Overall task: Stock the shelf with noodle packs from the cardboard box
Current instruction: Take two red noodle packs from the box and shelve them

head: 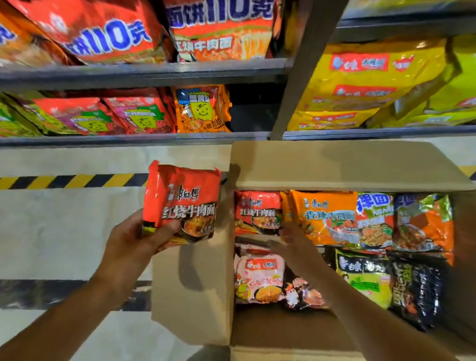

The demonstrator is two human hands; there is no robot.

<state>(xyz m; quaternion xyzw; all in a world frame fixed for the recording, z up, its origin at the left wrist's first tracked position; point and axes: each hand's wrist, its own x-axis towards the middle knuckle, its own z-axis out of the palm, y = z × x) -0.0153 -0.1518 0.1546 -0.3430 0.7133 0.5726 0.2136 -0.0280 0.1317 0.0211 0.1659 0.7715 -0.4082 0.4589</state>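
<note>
Here the left hand [136,238] grips a crinkly red noodle pack [181,203] by its bottom edge at nine o'clock of the open cardboard box [352,167], while the right hand [292,238], fingers apparently loose though blurred, reaches among glossy packs inside, below the metal shelf [124,73].

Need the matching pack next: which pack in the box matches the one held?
The red pack at the box's far left corner, same red beef-noodle design as the held pack.

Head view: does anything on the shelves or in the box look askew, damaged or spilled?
Nothing spilled or torn. The big red packs on the upper shelf lean unevenly rather than standing straight; the packs in the cardboard box lie in rows.
</note>
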